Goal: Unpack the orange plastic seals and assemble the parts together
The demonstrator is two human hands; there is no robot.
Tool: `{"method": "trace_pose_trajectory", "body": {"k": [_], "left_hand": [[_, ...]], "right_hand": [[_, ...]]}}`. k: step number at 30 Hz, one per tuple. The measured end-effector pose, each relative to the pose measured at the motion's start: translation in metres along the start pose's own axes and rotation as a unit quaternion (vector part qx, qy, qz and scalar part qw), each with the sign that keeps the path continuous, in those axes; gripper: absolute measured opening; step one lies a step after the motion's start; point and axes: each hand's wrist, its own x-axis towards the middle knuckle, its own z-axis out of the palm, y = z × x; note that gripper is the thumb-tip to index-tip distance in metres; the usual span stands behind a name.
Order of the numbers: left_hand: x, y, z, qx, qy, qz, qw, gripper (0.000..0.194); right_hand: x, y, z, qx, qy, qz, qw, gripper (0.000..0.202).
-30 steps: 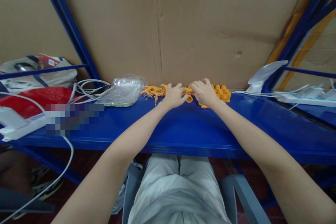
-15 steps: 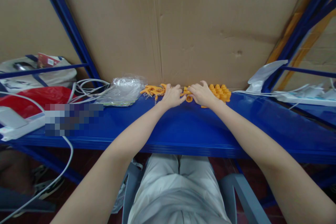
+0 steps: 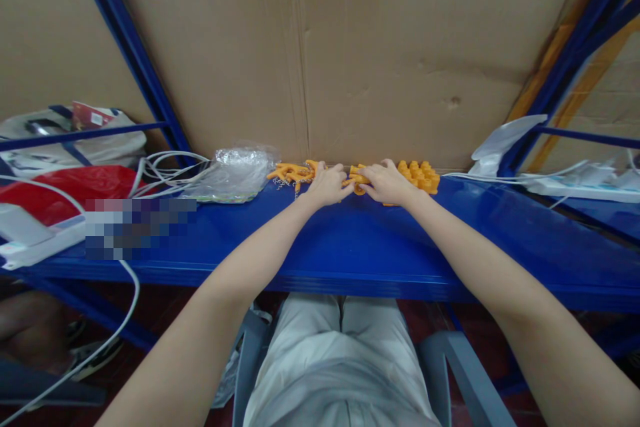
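My left hand (image 3: 327,185) and my right hand (image 3: 386,181) are close together at the back of the blue table. Between their fingertips is a small orange plastic piece (image 3: 349,181); both hands appear closed on it, though the fingers hide most of it. A round orange part (image 3: 359,190) lies just under my right fingers. Left of my left hand is a heap of orange plastic pieces with thin metal chains (image 3: 290,172). Beside my right wrist, several knobbed orange pieces (image 3: 420,177) stand packed in rows, partly covered by the hand.
A clear plastic bag (image 3: 235,173) lies left of the chained pieces, near white cables (image 3: 170,160). Farther left are a red bag (image 3: 75,190) and a power strip (image 3: 45,240). Cardboard (image 3: 350,67) walls off the back. Another power strip (image 3: 585,187) sits at right.
My right fingers have come down and curled a little over the orange parts, covering more of the round one. My left hand has barely moved.
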Motion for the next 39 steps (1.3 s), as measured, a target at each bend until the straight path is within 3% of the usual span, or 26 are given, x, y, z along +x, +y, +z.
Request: {"method": "trace_pose_trajectory", "body": {"k": [5, 10, 20, 23, 26, 31, 34, 39], "left_hand": [[0.001, -0.001, 0.001, 0.001, -0.015, -0.005, 1.000, 0.039], [0.000, -0.002, 0.000, 0.003, -0.016, -0.025, 1.000, 0.044], [-0.001, -0.010, -0.006, 0.010, -0.046, -0.040, 0.998, 0.039], [0.000, -0.013, -0.003, 0.012, -0.046, -0.045, 0.998, 0.034], [0.000, -0.016, 0.001, 0.006, -0.025, -0.059, 0.998, 0.034], [0.000, -0.018, 0.006, -0.008, -0.005, -0.072, 0.997, 0.032], [0.000, -0.017, 0.006, -0.007, -0.004, -0.075, 0.997, 0.031], [0.001, -0.015, 0.002, -0.008, -0.010, -0.075, 0.997, 0.030]], "right_hand": [[0.001, 0.000, -0.002, -0.009, -0.020, 0.002, 1.000, 0.030], [-0.001, 0.012, -0.004, -0.041, 0.018, 0.036, 0.998, 0.027], [-0.015, 0.067, -0.031, -0.041, 0.098, 0.266, 0.958, 0.036], [-0.023, 0.083, -0.042, -0.033, 0.042, 0.351, 0.935, 0.036], [-0.032, 0.096, -0.047, -0.027, -0.084, 0.436, 0.896, 0.032], [-0.040, 0.109, -0.038, 0.014, -0.249, 0.447, 0.859, 0.021], [-0.042, 0.113, -0.029, 0.034, -0.291, 0.446, 0.846, 0.015], [-0.043, 0.117, -0.019, 0.056, -0.300, 0.445, 0.842, 0.018]]}}
